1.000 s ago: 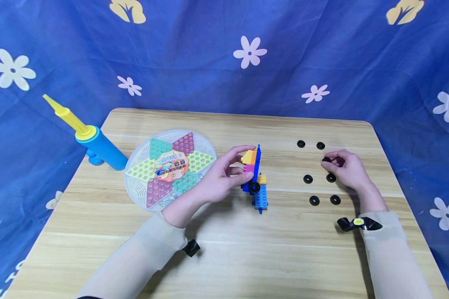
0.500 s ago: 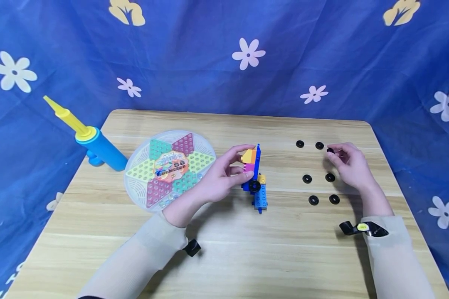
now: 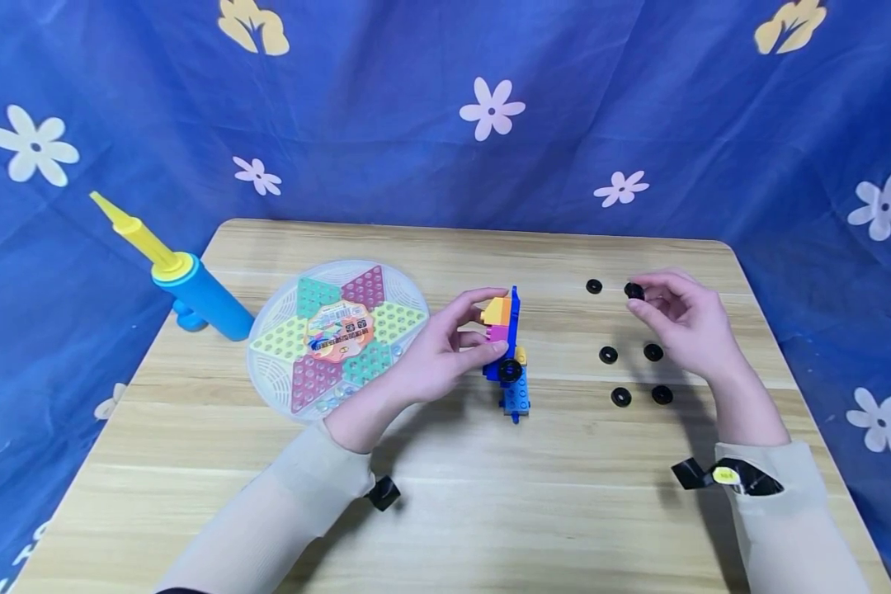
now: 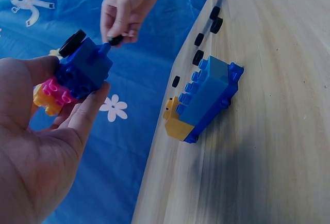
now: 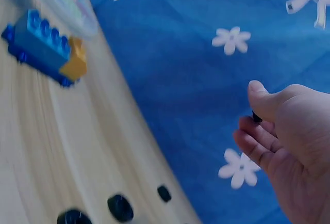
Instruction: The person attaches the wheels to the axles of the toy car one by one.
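My left hand (image 3: 441, 351) grips a toy brick car (image 3: 515, 330) with a blue base and pink, yellow and orange bricks. The car is tipped on end above the table, with one black wheel (image 4: 72, 43) on its side and a bare axle peg (image 4: 104, 48) showing. Between thumb and fingertips, my right hand (image 3: 686, 326) pinches a small black wheel (image 3: 634, 291) above the table. A second toy brick car (image 4: 203, 97), light blue with a yellow block on a dark blue base, stands on the table beneath the left hand, its pegs without wheels.
Several black wheels (image 3: 608, 355) lie flat on the right of the wooden table (image 3: 564, 511). A round star-patterned game board (image 3: 267, 388) lies left of the left hand. Beyond it stands a blue and yellow hand pump (image 3: 208, 289). A blue flowered cloth (image 3: 386, 140) hangs behind.
My right hand has lifted and shifted back and then left, still with a wheel at its fingertips. The back wheel beside it no longer shows separately. My left hand has stayed almost still.
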A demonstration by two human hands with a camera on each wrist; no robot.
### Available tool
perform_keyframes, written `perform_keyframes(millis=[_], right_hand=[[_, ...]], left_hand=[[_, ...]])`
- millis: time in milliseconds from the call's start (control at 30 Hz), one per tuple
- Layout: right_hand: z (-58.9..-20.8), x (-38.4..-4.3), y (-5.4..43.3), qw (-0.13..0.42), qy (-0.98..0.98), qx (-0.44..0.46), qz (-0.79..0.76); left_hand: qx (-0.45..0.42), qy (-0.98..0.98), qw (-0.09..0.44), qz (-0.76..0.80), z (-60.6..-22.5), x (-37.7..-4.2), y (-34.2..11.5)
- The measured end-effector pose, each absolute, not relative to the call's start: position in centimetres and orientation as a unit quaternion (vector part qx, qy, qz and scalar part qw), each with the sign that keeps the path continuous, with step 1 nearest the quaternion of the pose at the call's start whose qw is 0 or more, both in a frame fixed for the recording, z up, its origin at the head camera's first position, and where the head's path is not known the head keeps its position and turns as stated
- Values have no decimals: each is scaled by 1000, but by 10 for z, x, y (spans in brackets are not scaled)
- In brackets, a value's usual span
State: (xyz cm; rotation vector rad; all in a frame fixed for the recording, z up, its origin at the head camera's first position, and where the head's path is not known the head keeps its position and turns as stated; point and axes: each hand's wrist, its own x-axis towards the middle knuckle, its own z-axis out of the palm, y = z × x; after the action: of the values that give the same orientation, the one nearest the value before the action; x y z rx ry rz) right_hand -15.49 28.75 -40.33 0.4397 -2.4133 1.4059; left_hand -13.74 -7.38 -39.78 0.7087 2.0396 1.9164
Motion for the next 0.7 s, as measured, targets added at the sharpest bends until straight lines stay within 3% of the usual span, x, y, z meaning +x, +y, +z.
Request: perform_keyframes(millis=[300, 700], right_hand=[[-376, -142, 257, 171, -764, 262, 565], [-362, -132, 226, 157, -724, 335, 583]], left_hand=[[243, 694, 133, 664, -396, -135, -71], [243, 692, 143, 665, -393, -133, -67]])
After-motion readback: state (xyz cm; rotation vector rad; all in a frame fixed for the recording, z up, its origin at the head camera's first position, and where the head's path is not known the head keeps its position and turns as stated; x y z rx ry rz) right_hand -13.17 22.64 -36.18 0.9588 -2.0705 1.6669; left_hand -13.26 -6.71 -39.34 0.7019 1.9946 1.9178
